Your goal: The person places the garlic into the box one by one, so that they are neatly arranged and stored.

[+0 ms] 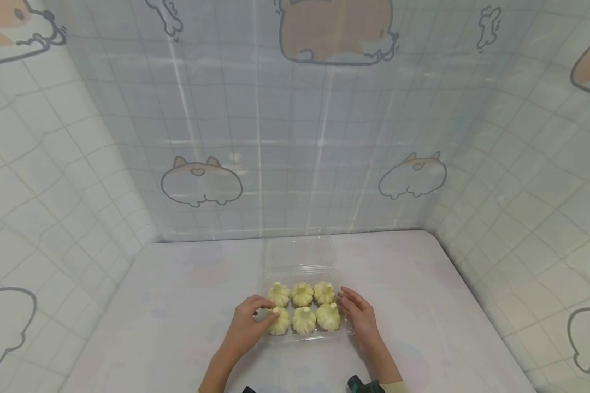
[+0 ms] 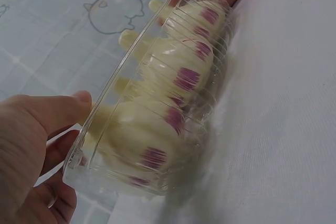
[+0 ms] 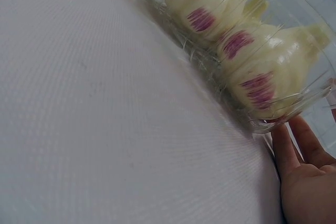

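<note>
Several pale yellow garlic bulbs with painted-looking purple patches sit in two rows inside a clear plastic box. The box lies on the table with its hinged lid folded back. At the near left corner, my left hand pinches the stem of a garlic bulb between thumb and forefinger; its other fingers are outside the box wall. My right hand is at the box's right side, and extended fingers touch the lower corner beside a bulb. The right thumb is largely hidden.
A pale cloth-covered table spreads around the box. Sheeted walls with a grid and cartoon dogs stand behind it and on both sides. Dark devices show by the wrists at the bottom edge.
</note>
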The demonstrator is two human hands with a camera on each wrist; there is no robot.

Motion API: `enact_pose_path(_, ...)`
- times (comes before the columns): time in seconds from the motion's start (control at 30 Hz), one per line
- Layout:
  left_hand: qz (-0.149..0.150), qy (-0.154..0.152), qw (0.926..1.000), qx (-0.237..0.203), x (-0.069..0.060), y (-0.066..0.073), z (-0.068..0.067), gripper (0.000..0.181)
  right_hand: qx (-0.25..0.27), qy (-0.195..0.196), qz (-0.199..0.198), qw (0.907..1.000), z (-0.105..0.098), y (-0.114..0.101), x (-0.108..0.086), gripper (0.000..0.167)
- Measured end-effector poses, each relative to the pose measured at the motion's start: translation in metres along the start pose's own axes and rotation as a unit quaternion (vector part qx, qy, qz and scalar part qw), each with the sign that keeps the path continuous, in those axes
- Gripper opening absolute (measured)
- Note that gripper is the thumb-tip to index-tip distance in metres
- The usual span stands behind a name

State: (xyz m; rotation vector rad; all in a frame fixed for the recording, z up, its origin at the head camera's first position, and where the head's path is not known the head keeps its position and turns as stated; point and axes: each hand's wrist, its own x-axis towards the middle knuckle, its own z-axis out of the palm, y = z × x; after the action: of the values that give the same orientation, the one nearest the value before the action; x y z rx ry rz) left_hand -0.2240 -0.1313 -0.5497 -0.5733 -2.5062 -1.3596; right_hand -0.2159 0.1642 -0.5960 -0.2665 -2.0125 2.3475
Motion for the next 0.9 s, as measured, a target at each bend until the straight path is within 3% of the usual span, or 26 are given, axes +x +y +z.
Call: enact_pose_path(0.9, -0.002, -0.007, 0.9999, 0.015, -0.0025, -0.0031, 0.0011, 0.018, 0.0, 0.005, 0.009, 0.9999, 0.0002, 0.001, -0.0009, 0.042)
